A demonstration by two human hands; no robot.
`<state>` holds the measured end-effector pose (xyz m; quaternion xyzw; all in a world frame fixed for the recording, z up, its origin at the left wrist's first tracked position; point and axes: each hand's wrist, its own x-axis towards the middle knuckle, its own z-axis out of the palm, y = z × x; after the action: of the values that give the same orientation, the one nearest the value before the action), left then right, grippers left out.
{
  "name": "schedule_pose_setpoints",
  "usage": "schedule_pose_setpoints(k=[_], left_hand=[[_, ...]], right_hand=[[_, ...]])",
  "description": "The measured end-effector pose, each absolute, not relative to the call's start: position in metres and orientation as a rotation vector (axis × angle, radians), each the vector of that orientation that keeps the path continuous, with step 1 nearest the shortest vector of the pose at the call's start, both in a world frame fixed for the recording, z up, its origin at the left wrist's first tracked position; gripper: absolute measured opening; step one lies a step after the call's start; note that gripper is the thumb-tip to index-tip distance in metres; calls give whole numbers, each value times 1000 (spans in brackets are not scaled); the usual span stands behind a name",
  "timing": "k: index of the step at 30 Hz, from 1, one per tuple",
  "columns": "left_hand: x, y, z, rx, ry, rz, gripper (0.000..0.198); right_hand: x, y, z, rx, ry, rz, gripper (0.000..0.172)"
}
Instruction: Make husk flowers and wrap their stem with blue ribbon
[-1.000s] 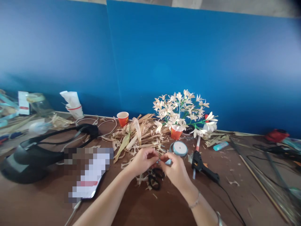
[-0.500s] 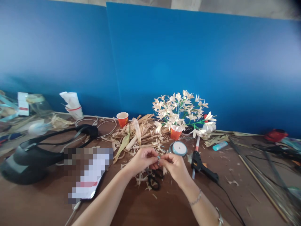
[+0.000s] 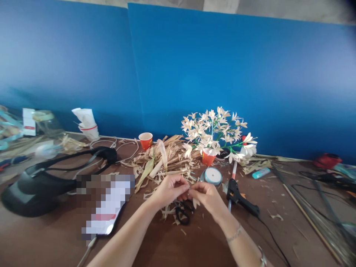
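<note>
My left hand (image 3: 172, 190) and my right hand (image 3: 204, 194) meet above the table, thumbs and fingertips pinched together. A tiny bluish bit shows between them, like the ribbon on the nearby spool. Below the right fingertips hangs a pale corn-husk flower (image 3: 196, 203), its stem end hidden by my fingers. Black-handled scissors (image 3: 182, 216) lie beneath my hands among husk scraps. Just beyond the right hand is the spool of light blue ribbon (image 3: 213, 175). Farther back, finished husk flowers (image 3: 214, 135) on green stems stand in a red paper cup (image 3: 208, 159).
A black glue gun (image 3: 241, 200) lies to the right, its cord running toward me. Dried corn husks (image 3: 167, 155) are heaped behind my hands, near an orange-red cup (image 3: 146, 141). On the left are a phone (image 3: 108, 207) and a black headset (image 3: 36, 189). A blue partition (image 3: 222, 66) closes off the back.
Both hands stay nearly in place, with fingertips drawn closer together. Less of the bluish bit shows between them, and the right wrist has shifted slightly.
</note>
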<state>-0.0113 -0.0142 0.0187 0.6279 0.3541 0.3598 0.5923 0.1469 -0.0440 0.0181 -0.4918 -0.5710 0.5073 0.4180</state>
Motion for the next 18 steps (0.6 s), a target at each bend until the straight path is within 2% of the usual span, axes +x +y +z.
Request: schedule_pose_setpoints(k=[5, 11, 15, 18], left_hand=[[-10, -11, 17, 1466, 873, 887, 20], [-11, -7, 12, 1374, 887, 836, 23], [-12, -6, 9, 1344, 864, 823, 25], [-14, -5, 11, 1331, 862, 837, 25]], right_hand=[[143, -48, 17, -1373, -1640, 743, 8], [142, -51, 15, -1385, -1782, 214, 13], [139, -53, 15, -1371, -1794, 60, 12], [139, -53, 15, -1358, -1769, 132, 12]])
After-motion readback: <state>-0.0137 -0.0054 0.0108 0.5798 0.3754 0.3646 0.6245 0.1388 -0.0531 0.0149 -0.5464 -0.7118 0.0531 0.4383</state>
